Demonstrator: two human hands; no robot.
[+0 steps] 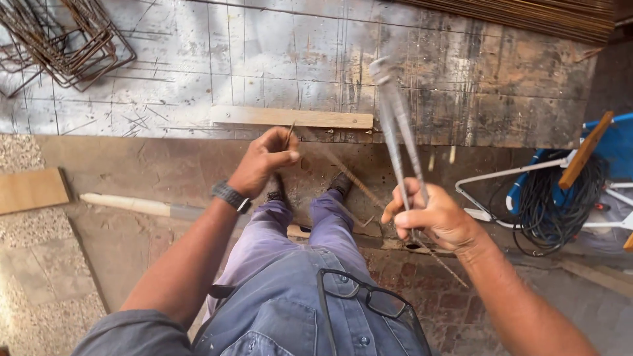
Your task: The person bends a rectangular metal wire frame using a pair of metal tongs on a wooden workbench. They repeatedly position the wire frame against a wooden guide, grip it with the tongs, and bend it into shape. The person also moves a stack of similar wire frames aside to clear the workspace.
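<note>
A thin rod (343,173) is pinched at its upper end by the closed left hand (267,161), just below a wooden strip (293,117) on the worktop (461,79). Long pincers (395,112), blurred, are gripped by their handles in the closed right hand (432,216), jaws pointed away. The rod is stretched between both hands, above the legs.

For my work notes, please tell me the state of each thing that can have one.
left hand: fingers shut on thin wire
right hand: shut on pincers, jaws up
wooden slat: flat on workbench
rebar cages: piled on bench corner
eyeglasses: hanging from shirt
black cable: coiled
</note>
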